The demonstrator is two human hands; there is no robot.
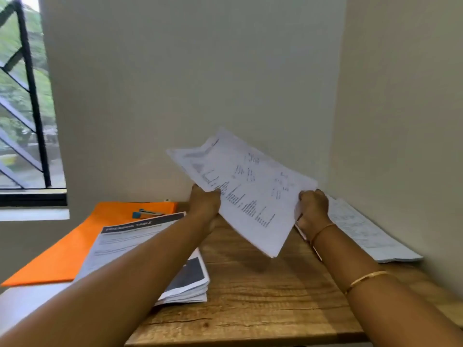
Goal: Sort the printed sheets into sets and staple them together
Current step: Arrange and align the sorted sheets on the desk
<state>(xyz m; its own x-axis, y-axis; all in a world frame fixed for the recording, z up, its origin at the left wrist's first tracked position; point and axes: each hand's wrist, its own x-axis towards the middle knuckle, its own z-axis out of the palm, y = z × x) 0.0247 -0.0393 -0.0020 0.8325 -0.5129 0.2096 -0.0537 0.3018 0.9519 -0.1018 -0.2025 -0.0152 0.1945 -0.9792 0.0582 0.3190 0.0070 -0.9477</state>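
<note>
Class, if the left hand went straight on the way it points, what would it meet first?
The left hand grips the sheets; beyond them, probably the wall, though depth is unclear.

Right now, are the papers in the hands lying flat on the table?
No, the left hand and the right hand hold the sheets up, tilted, above the wooden table.
</note>
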